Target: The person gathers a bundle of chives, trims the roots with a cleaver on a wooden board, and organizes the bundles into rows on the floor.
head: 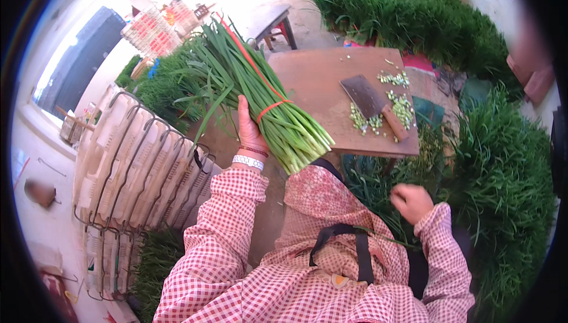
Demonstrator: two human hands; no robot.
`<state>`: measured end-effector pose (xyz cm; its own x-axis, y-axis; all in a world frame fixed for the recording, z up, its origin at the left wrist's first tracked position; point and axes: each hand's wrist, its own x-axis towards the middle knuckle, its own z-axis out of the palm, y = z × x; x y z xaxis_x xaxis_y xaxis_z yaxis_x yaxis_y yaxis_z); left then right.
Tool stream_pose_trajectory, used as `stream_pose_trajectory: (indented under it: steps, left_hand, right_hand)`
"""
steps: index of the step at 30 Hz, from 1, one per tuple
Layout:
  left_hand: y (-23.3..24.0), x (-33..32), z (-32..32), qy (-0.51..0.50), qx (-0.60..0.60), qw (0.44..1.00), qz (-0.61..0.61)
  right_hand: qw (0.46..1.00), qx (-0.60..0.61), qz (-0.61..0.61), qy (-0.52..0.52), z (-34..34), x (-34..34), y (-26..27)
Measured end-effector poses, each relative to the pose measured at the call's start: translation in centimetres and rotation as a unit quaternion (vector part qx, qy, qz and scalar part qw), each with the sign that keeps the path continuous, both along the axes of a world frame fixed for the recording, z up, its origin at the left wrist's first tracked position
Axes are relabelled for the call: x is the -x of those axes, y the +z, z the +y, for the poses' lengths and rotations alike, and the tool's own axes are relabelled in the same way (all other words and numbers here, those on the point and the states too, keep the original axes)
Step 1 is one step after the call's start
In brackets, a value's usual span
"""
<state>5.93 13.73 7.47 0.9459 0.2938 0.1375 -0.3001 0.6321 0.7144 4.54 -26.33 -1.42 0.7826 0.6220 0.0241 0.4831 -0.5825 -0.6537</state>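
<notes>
A bundle of long green chives (266, 96) with pale stem ends lies in my left hand (250, 130), tilted, its leaves pointing up and away to the left. A red tie (273, 109) rings the bundle, and its long tail runs along the leaves. My right hand (412, 203) is curled into a loose, slightly blurred fist beside my right thigh, with nothing visible in it. In front, a wooden table (306, 70) bears a cleaver (361, 94) with a wooden handle. Chopped stem ends (401, 108) are scattered around the cleaver.
Loose chives (501, 159) are heaped at my right, with a long pile (408, 17) at the back right. Stacked white plastic crates (133, 159) with metal handles stand at my left, near more greens (166, 83). A small dark table (275, 17) stands behind.
</notes>
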Motion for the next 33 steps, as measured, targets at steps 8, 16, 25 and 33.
stream_pose_trajectory:
  steps: [8, 16, 25, 33]
  left_hand:
    - [-4.7, 1.7, -8.3, -0.123, 0.059, 0.99, 0.027]
    - [-8.1, 2.6, -10.9, -0.16, 0.065, 0.981, 0.09]
    - [-10.4, 2.9, -12.9, -0.111, 0.016, 0.99, 0.09]
    - [-8.7, 0.6, -11.0, -0.133, -0.004, 0.989, 0.06]
  right_hand:
    - [0.969, -0.176, -0.172, 0.004, 10.1, 2.0, 9.4]
    - [0.992, -0.065, -0.096, -0.05, 8.4, 4.8, 7.6]
    - [0.99, -0.072, 0.078, 0.097, 6.0, 4.5, 8.0]
    - [0.978, -0.051, 0.19, 0.071, 0.2, 5.5, 10.4]
